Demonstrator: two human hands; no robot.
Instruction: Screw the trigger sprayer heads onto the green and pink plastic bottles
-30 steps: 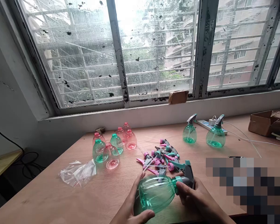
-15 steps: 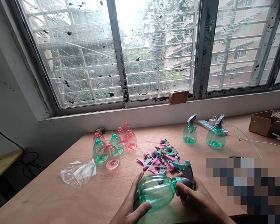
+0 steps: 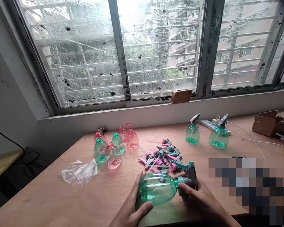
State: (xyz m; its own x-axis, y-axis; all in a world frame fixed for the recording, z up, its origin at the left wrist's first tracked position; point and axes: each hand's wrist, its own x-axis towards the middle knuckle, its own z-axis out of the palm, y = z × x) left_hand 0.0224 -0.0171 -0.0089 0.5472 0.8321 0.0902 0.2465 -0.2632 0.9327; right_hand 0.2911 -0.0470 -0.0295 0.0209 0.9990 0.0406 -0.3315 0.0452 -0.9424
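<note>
A clear green spray bottle (image 3: 158, 190) lies on its side between my hands near the table's front edge, its neck pointing right. My left hand (image 3: 132, 206) is wrapped around its base, thumb on the near side and fingers behind. At the neck, my right hand (image 3: 201, 198) grips the grey and teal spray head (image 3: 191, 175) by its collar, which sits on the bottle's mouth. Some right fingers are hidden behind it. Just beyond lies a heap of loose spray heads (image 3: 164, 157) in pink, teal and grey, several with thin tubes.
Several headless red and green bottles (image 3: 114, 157) stand at back left, beside a crumpled plastic bag (image 3: 79, 172). Two green bottles with spray heads (image 3: 219, 137) stand at back right, near a power strip (image 3: 208, 125) and a cardboard box (image 3: 265, 124). A blurred patch covers the right front.
The view has shifted slightly. Both hands keep their hold on the bottle and spray head, with only a slight change in the bottle's tilt.
</note>
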